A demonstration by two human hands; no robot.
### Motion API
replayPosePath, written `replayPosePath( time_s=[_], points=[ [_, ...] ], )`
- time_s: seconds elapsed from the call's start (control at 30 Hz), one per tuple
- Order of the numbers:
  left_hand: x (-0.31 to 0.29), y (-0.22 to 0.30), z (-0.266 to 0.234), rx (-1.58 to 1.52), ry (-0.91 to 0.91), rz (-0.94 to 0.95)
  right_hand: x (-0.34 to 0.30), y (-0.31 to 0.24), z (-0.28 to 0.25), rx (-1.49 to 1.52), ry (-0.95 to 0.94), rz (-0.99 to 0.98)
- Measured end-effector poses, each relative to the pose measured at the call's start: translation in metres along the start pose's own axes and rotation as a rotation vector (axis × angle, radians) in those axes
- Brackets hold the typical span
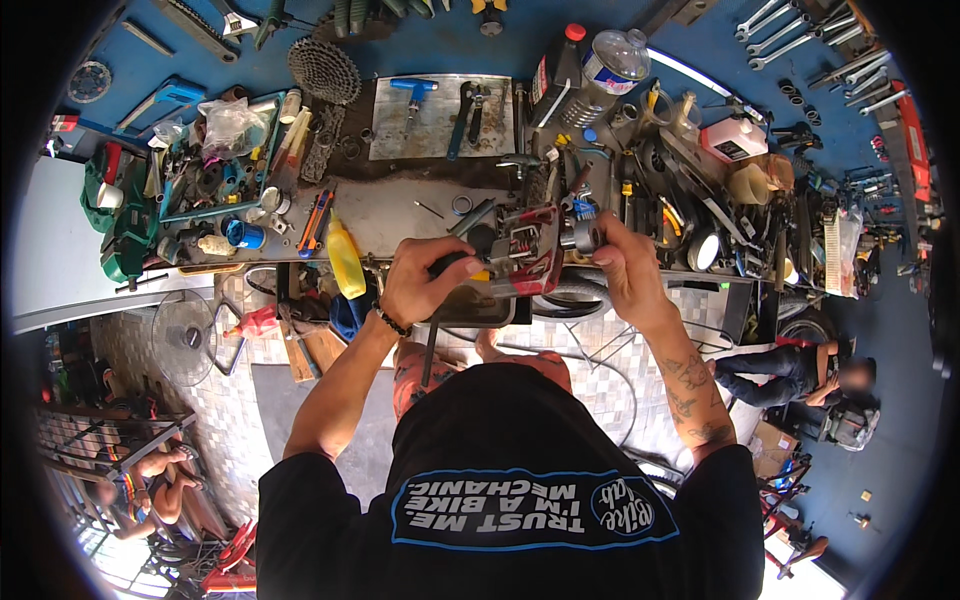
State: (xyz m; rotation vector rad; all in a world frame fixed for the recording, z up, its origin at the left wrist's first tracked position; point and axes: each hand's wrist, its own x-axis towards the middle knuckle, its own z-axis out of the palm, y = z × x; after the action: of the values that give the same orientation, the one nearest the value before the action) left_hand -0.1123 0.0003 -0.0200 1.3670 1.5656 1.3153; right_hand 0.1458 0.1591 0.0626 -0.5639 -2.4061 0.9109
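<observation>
At the front edge of the bench sits a red and metal assembly with a coil spring showing in it. My left hand is closed at its left side, with the fingers wrapped round a black grip-like part; what that part belongs to is partly hidden. On the other side, my right hand has its thumb and fingers on a round grey metal part, which touches the red assembly. Beside my left hand lies a yellow squeeze bottle, reaching over the bench edge.
Behind my hands runs the workbench, with a metal plate carrying a blue-handled tool. A tool tray stands left, bottles at the back. One person sits right; another is lower left.
</observation>
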Motion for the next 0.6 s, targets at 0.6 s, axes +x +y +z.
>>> replayPosePath(
  time_s=[0.6],
  points=[
    [-0.034,-0.020,0.028,0.003,-0.091,-0.443,-0.052,0.013,0.034,0.027,-0.054,0.198]
  ],
)
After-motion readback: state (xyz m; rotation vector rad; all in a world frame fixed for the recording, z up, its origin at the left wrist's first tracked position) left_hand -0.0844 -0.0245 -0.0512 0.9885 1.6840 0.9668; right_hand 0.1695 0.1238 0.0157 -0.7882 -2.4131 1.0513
